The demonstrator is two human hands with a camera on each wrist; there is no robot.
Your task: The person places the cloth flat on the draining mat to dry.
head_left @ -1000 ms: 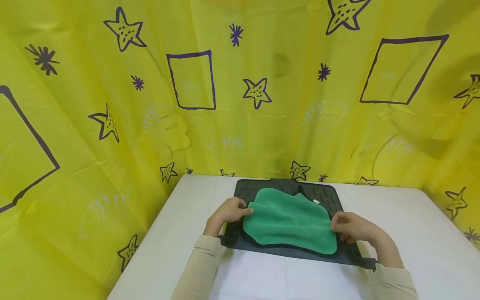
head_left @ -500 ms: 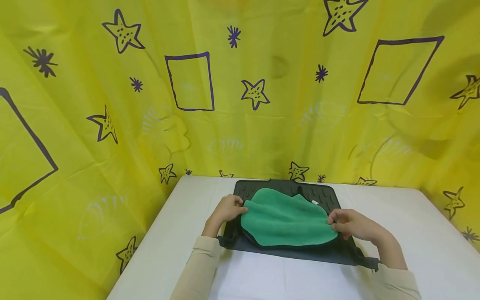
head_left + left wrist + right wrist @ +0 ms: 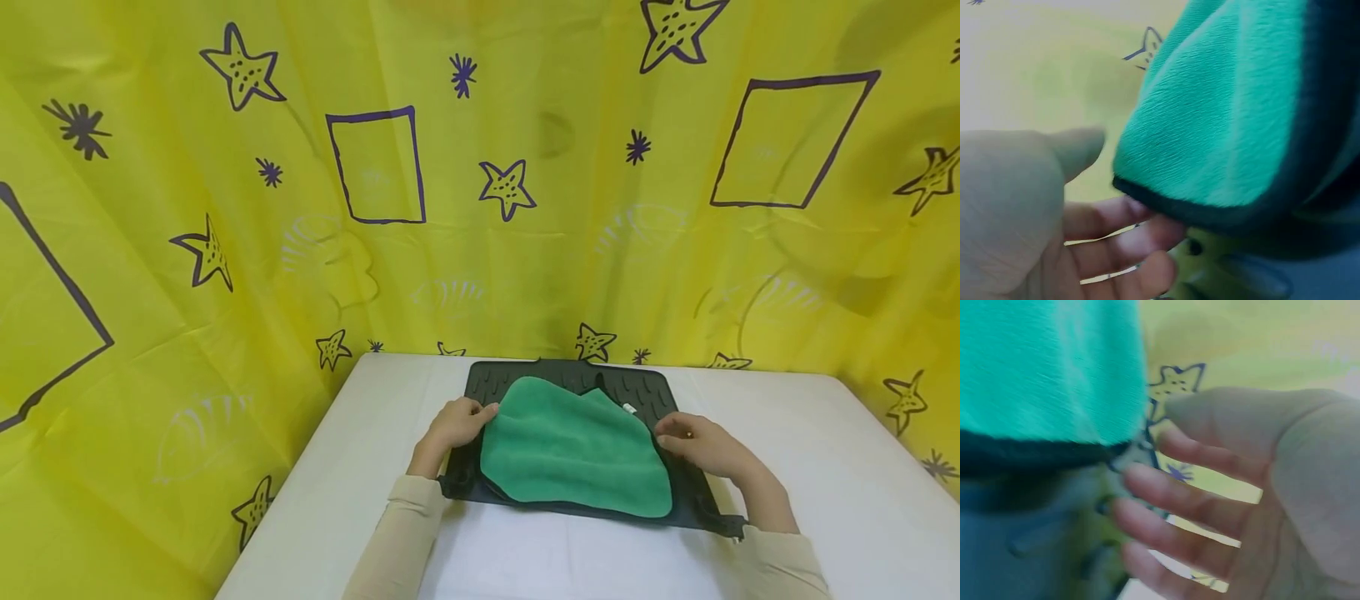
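Observation:
In the head view a green cloth (image 3: pixel 573 450) with dark edging spreads over a dark grey ribbed mat (image 3: pixel 491 379). A small white tag sticks out at its far right edge. My left hand (image 3: pixel 459 423) is at the cloth's left edge. In the left wrist view its thumb stands apart from the cloth, and its fingers (image 3: pixel 1119 250) reach to the dark hem from below, seemingly touching it. Beside the right edge is my right hand (image 3: pixel 701 446). The right wrist view has its fingers (image 3: pixel 1172 494) loosely bent, with nothing between them and the thumb.
The mat lies on a white table (image 3: pixel 517 558), close to its far edge. Behind and to the left hangs a yellow curtain (image 3: pixel 450 258) printed with stars and frames. Dark straps or tabs (image 3: pixel 731 525) show near both wrists at the mat's near corners.
The cloth's near edge lifted and folded half a second ago, then came down flatter and nearer. Both hands have let go of its side edges. My right hand has shifted slightly farther away.

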